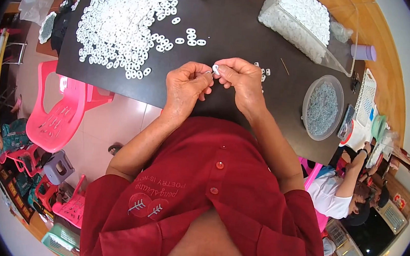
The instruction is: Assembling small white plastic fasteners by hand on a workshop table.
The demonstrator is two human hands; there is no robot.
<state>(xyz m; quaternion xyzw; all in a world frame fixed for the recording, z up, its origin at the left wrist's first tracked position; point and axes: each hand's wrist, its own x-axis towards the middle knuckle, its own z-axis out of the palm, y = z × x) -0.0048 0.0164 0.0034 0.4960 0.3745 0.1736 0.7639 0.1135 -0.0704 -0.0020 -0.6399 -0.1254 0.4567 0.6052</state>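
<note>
Above the near edge of the dark table, both my hands meet fingertip to fingertip. My right hand [243,82] pinches a small white plastic piece [215,69] between thumb and index finger. Right beside it, my left hand [185,85] is closed in a pinch; something tiny and metallic seems to show at its tips, but I cannot make out its kind. A few white two-holed oval pieces [268,72] lie just past my right hand. To the left spreads a large heap of the same pieces [121,21], with several loose ones [192,37] apart from it.
A round clear tub [307,106] of small silvery metal parts stands at the right. Beyond it are a clear bin [293,30] of white pieces, a thin stick [284,66] and a purple cup [364,52]. A pink chair [60,114] stands left; a person [336,197] sits right.
</note>
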